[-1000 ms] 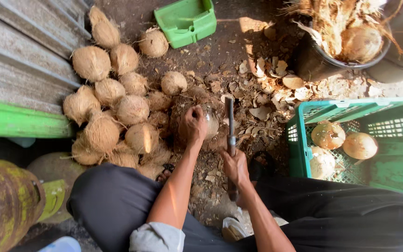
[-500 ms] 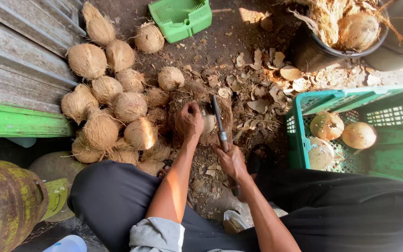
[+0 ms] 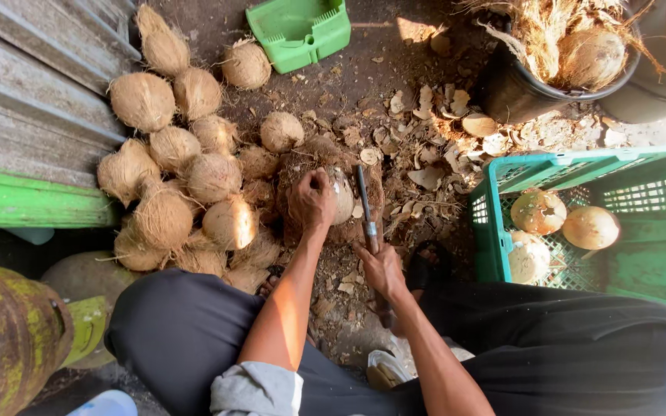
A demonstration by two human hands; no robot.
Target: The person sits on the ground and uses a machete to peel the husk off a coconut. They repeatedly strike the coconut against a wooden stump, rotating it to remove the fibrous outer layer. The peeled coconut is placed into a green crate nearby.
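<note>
My left hand [image 3: 312, 199] grips a husked coconut [image 3: 342, 197] that rests on a fibrous brown block on the ground between my knees. My right hand [image 3: 381, 270] holds the handle of a long dark knife [image 3: 365, 208]. Its blade points away from me and lies against the right side of the coconut. A pile of several brown hairy coconuts [image 3: 186, 177] lies just left of my left hand.
A green crate [image 3: 641, 266] at right holds three pale peeled coconuts [image 3: 538, 211]. A black bucket [image 3: 514, 92] of husks stands at top right. Shell chips [image 3: 433, 154] litter the ground. A green scoop [image 3: 300, 31] lies at top. Corrugated metal and a green ledge [image 3: 32, 202] run along the left.
The knife blade has swung from upright beside the coconut to leaning against it. My left hand has shifted its grip on the coconut, and the view has drifted slightly.
</note>
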